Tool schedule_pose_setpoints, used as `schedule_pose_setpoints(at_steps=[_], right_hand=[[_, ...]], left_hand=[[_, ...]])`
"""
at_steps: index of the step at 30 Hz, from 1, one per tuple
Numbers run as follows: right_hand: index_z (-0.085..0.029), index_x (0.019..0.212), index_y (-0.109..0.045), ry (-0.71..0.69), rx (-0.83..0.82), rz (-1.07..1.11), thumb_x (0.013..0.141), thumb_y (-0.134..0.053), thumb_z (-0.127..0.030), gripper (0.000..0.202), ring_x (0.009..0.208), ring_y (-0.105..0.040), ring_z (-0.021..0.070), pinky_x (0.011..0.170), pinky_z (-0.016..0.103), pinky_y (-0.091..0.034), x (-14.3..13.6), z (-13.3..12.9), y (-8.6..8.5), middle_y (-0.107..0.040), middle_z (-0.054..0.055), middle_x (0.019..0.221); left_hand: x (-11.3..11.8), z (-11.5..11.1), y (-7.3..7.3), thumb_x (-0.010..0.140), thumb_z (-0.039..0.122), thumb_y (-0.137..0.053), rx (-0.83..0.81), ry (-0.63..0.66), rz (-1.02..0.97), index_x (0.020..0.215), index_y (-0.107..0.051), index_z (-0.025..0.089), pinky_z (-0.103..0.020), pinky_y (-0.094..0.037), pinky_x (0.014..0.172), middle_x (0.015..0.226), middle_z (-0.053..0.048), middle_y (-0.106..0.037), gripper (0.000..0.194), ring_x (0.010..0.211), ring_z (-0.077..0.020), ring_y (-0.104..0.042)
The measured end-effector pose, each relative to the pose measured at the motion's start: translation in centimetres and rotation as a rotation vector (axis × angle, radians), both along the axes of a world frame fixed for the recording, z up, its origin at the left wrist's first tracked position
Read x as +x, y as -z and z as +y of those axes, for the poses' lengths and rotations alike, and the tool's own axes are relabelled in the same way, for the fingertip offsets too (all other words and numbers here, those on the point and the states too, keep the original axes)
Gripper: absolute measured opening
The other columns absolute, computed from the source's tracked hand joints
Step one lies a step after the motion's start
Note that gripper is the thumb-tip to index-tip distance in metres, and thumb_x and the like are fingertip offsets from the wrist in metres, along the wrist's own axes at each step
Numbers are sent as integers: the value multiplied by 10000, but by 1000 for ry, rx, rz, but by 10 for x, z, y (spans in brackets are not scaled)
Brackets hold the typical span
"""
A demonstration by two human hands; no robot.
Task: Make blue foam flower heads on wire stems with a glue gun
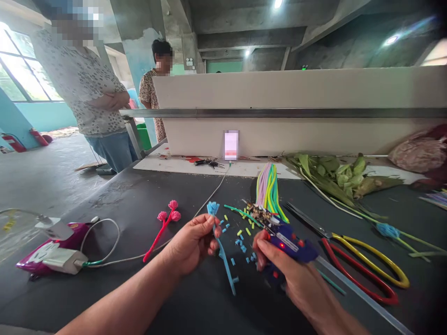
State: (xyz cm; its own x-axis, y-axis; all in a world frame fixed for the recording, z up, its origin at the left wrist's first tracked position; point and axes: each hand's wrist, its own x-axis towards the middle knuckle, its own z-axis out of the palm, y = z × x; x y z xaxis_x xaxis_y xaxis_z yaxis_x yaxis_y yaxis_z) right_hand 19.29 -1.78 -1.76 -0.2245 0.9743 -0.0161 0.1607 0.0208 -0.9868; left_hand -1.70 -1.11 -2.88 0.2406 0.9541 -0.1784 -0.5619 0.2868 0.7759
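My left hand (195,244) pinches a blue pipe-cleaner flower (213,208) just under its bloom, and the blue stem (226,265) hangs down below the fingers. In my right hand (279,260) is a dark blue glue gun (291,243), a clear glue stick (363,293) coming out of its back end. The gun's nozzle end points up and left, near a brownish clump of debris. Small blue and yellow cut pieces (243,248) lie between the hands. A pink flower stem (160,232) with several blooms rests left of my left hand.
Large scissors (363,256) with red and yellow handles lie at the right. Behind are colored pipe cleaners (268,190), green leaves (349,174) and a propped phone (231,145). A power strip (26,264) with a cable sits left. Two people stand beyond the table.
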Motion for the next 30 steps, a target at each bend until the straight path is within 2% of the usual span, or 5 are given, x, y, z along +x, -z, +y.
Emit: schedule_pose_setpoints(at_steps=[7, 11, 16, 23, 30], right_hand=[[-191, 749, -625, 234, -38, -300, 659, -601, -342, 177, 423, -520, 133, 410, 233, -399, -16, 20, -15, -554, -39, 492], [-190, 742, -630, 99, 156, -389, 686, -574, -287, 126, 571, -598, 160, 512, 243, -442, -31, 23, -6, -642, 7, 647], [-198, 764, -618, -161, 431, -738, 770, -511, -232, 113, 678, -613, 175, 589, 244, -412, -59, 26, -2, -657, 37, 728], [-206, 717, -609, -248, 458, -877, 726, -595, -207, 17, 762, -601, 191, 634, 242, -364, -77, 35, 8, -653, 42, 773], [-185, 673, -604, -210, 431, -826, 688, -606, -203, 24, 715, -597, 202, 642, 278, -358, -75, 36, 24, -636, 45, 747]], left_hand=[[-36, 2, -26, 801, 223, -593, 11, -24, 66, 793, -560, 142, -113, -342, 336, 643, 16, -536, 88, 399, -32, -466], [-58, -2, -41, 787, 206, -606, 80, 2, 127, 785, -571, 127, -103, -310, 294, 604, 12, -533, 87, 362, -26, -425], [-78, -5, -49, 783, 174, -604, 130, -34, 70, 775, -569, 131, -84, -293, 284, 599, 19, -531, 56, 346, -7, -398], [-79, -4, -47, 797, 177, -588, 141, -17, 29, 801, -577, 124, -84, -312, 304, 607, 15, -538, 55, 354, -5, -415], [-76, -4, -46, 782, 215, -612, 154, 11, 73, 785, -590, 125, -95, -297, 284, 600, 20, -536, 93, 342, -14, -420]])
